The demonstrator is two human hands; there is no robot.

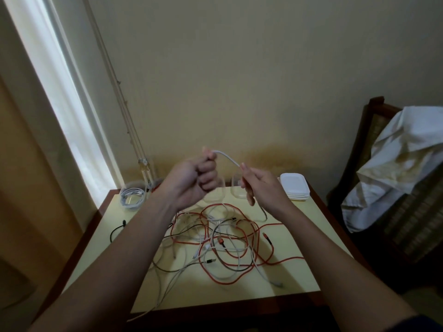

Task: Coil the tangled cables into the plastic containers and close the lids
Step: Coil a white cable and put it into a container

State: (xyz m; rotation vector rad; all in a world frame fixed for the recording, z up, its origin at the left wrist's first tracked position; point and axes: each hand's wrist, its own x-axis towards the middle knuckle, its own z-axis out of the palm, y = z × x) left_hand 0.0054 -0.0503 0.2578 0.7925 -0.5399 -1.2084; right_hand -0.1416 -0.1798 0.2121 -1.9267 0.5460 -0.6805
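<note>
Head view: my left hand point(195, 180) grips the white cable point(226, 157), which runs right and slightly down, pinched by my right hand point(262, 186).

Table point(299, 271): cable tangle point(223, 238) at centre, one strand trailing over the near edge. Far left corner: container point(132, 197) with a coiled cable in it. Far right corner: lid stack point(295, 186). Empty containers point(236, 190) along the far edge between them. Left hand point(194, 180) and right hand point(261, 185) above the tangle, a cable span point(226, 158) held between them. Chair point(374, 130) right of the table, cloth point(402, 168) draped on it.
</note>
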